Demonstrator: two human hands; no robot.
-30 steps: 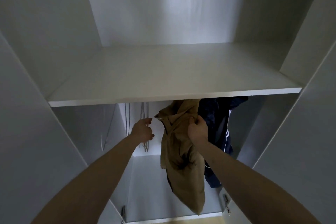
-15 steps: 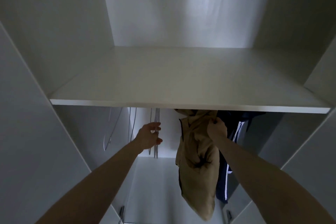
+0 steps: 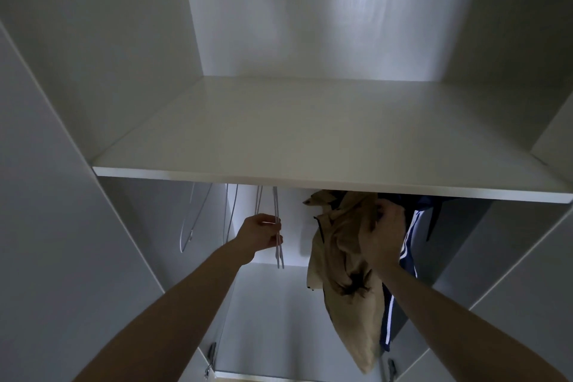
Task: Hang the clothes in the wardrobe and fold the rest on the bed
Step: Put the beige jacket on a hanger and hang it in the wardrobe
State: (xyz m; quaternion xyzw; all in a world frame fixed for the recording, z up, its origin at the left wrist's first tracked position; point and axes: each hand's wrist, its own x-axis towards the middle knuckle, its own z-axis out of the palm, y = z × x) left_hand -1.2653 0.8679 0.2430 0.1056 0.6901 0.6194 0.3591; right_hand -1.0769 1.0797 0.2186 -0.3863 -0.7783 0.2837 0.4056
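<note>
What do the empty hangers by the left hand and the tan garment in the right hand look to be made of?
Empty hangers: thin, pale and rod-like, probably coated wire or slim plastic; the dim light leaves it open. The left hand grips them.
Tan garment: soft, matte woven cloth, creasing and drooping in loose folds where the right hand holds it; likely cotton or a blend.

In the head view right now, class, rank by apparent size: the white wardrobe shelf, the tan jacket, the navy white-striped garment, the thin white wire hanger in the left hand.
1. White wardrobe shelf
2. Tan jacket
3. Navy white-striped garment, partly hidden, so unsure
4. Thin white wire hanger
</note>
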